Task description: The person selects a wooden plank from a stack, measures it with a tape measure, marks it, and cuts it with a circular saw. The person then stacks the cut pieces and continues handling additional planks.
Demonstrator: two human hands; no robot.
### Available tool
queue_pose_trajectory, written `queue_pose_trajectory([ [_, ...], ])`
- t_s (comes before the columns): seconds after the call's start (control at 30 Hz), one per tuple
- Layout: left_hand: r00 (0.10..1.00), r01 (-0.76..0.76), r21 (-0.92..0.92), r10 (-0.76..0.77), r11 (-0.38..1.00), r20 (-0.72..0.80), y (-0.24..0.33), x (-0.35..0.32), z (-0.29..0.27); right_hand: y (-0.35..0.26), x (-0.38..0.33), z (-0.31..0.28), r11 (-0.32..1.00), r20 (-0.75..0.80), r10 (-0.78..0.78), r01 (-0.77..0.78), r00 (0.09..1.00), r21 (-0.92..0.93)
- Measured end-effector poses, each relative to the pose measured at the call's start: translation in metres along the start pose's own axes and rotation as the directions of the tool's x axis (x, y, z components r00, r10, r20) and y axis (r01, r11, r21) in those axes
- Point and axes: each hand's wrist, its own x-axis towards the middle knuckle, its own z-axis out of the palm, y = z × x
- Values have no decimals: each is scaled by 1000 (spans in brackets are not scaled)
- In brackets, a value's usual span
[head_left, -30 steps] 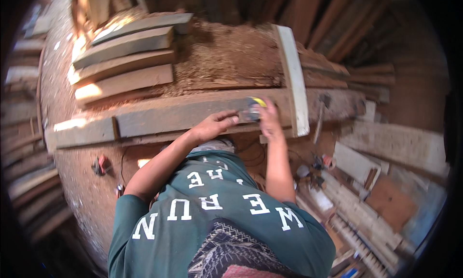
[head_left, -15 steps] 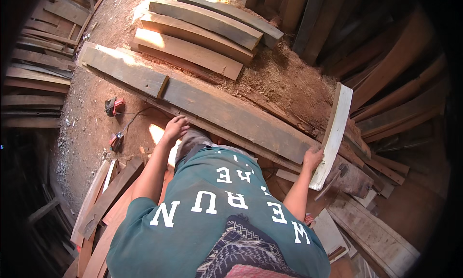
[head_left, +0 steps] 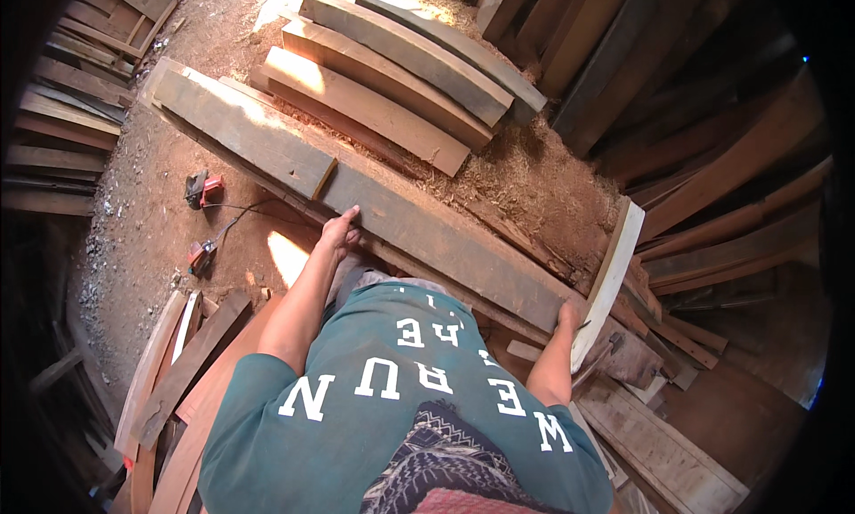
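A long dark plank (head_left: 427, 233) lies slantwise in front of me. My left hand (head_left: 339, 231) is at its near edge, thumb side up against the wood and the other fingers curled. Just beyond that hand, a short wooden strip (head_left: 324, 178) crosses the plank's top. My right hand (head_left: 567, 318) is closed at the plank's right end. From it a thin dark pencil-like stick (head_left: 583, 324) pokes out to the right; most of it is hidden. Close beside that hand stands a pale curved board (head_left: 614, 260), set across the plank's end.
Several curved timbers (head_left: 392, 95) lie beyond the plank on sawdust. Two red-and-black power tools (head_left: 203, 191) with a cord rest on the ground at left. Timber stacks (head_left: 67, 149) line the left, and long boards (head_left: 730, 211) lean at right. Offcuts (head_left: 191, 363) lie near my left elbow.
My left hand has come forward onto the plank's near edge. My right hand has turned, and a thin dark stick now shows at it. The whole view has shifted slightly.
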Motion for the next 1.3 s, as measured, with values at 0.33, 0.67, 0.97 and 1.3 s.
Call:
queue_pose_trajectory([
  [0.33,995,7,-32,-10,999,-100,6,-4,7,-49,-50,-23,934,213,300,-332,930,135],
  [0.67,997,73,-135,-66,988,50,5,-21,14,-57,-94,-77,725,234,387,-451,892,520],
  [0.97,753,10,-443,285,896,594,91,-82,71,-46,-62,-102,-1,67,-126,-68,990,998],
  [1.3,332,-942,235,561,241,758,234,-199,163,-220,-37,-63,241,200,-210,-148,957,959],
])
